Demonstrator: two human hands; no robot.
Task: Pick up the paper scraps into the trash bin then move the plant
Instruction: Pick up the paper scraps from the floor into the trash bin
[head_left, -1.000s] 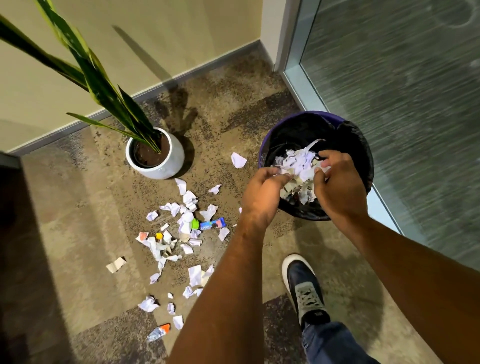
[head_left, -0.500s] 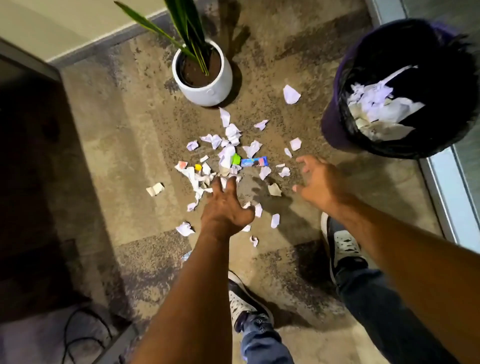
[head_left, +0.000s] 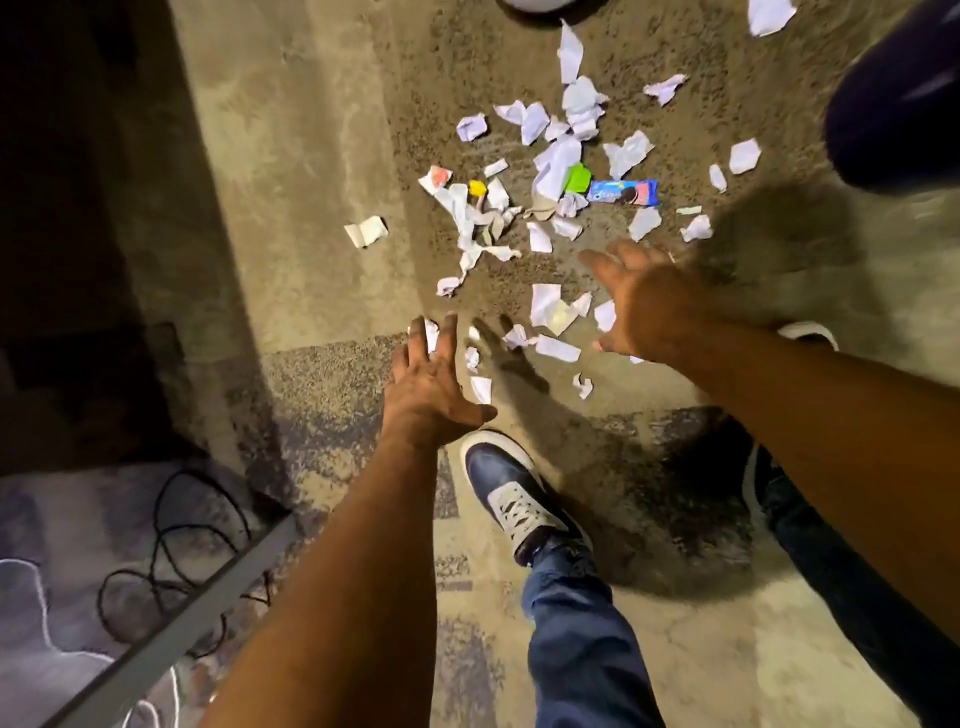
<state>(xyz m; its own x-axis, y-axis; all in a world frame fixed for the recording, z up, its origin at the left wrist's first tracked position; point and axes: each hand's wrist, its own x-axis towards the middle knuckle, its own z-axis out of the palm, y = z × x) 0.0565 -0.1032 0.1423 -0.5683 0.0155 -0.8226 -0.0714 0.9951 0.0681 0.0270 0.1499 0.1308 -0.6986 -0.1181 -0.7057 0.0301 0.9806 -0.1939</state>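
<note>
From the head view, my left hand (head_left: 434, 387) reaches down with fingers spread and holds nothing, its tips over the nearest torn white paper scraps (head_left: 553, 317) on the mottled brown carpet floor (head_left: 322, 171). My right hand (head_left: 641, 306) hangs over the same patch, also spread and empty.

The dark purple trash bin (head_left: 898, 109) sits at the upper right edge, well apart from the bulk of the litter.

Risks, as I judge them:
- A wide scoop could scatter the small scraps.
- Flat pieces may slip between my fingers on the way.
- The blue biscuit wrapper (head_left: 623, 192) could get swept in.

The white round plant pot (head_left: 537, 5) barely shows at the top edge.
</note>
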